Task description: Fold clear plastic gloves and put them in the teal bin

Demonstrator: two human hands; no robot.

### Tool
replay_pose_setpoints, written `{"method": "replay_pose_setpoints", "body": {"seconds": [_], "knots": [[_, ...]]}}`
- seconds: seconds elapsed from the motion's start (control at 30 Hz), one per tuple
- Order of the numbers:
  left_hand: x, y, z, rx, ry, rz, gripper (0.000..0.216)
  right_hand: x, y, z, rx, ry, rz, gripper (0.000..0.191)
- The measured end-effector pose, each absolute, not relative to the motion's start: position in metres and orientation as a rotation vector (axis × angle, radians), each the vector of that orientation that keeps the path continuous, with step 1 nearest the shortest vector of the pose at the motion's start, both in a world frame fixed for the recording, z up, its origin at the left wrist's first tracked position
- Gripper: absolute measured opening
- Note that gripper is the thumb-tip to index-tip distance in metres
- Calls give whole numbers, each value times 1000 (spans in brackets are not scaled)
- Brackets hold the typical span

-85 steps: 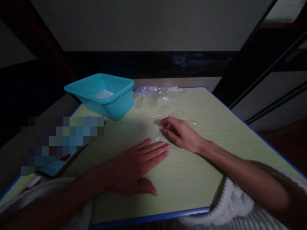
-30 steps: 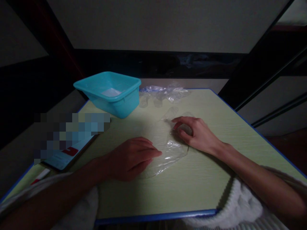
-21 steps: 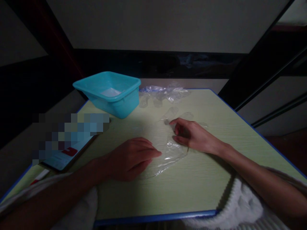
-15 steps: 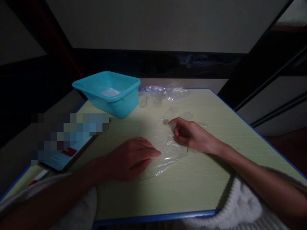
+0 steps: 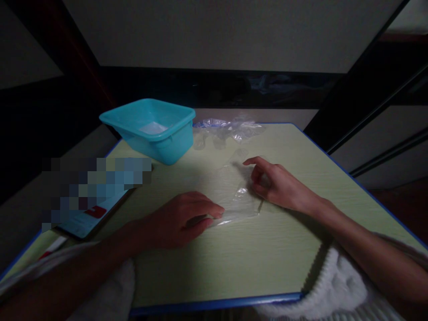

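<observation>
A thin, clear plastic glove (image 5: 230, 189) lies flattened on the table, its finger shapes pointing away from me. My left hand (image 5: 187, 218) is closed at the near left part of the glove, pinching its edge between thumb and fingers. Over the glove's right side is my right hand (image 5: 276, 183), its index finger stretched out, the other fingers loosely curled and the thumb apart. Nothing shows in its grip; whether it touches the plastic is hard to see.
A turquoise plastic basin (image 5: 170, 145) with something whitish inside stands at the back left. Beside it, crumpled clear plastic (image 5: 234, 130) lies along the far edge. A phone (image 5: 100, 203), partly blurred out, rests on the left of the blue-edged table (image 5: 214, 272).
My right hand has moved slightly right and its index finger has lifted off the plastic. The left fingers have closed on the near edge, which is now drawn up and away from me.
</observation>
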State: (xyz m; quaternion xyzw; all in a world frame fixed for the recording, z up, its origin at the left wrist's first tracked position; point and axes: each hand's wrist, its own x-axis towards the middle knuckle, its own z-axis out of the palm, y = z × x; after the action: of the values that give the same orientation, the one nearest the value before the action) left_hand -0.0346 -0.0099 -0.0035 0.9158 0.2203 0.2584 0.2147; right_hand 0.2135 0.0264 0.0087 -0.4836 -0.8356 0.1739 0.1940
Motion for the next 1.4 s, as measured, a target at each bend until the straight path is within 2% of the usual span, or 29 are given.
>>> {"method": "replay_pose_setpoints", "body": {"seconds": [0.3, 0.57, 0.73, 0.83, 0.93, 1.03, 1.13, 1.4], "knots": [[-39, -12, -6, 2684, 574, 724, 27, 216, 24, 14, -1391, -2395, 406, 50], [-30, -19, 0, 2794, 433, 218, 62, 216, 21, 19, -1444, -2453, 356, 52], [-27, -21, 2, 2756, 473, 57, 70, 218, 21, 18, -1433, -2477, 255, 50], [-28, -20, 1, 2747, 479, 25, 72, 219, 19, 20, -1333, -2452, 211, 40], [-28, -20, 1, 2747, 475, 8, 72, 219, 15, 27, -1181, -2459, 326, 26], [-27, -21, 0, 2749, 462, 21, 72, 220, 11, 33, -1012, -2592, 595, 11], [-27, -21, 1, 2753, 465, 11, 71, 224, 10, 36, -941, -2757, 827, 12], [-28, -20, 1, 2738, 469, 0, 74, 249, 18, 40, -1109, -2887, 1067, 17]]}}
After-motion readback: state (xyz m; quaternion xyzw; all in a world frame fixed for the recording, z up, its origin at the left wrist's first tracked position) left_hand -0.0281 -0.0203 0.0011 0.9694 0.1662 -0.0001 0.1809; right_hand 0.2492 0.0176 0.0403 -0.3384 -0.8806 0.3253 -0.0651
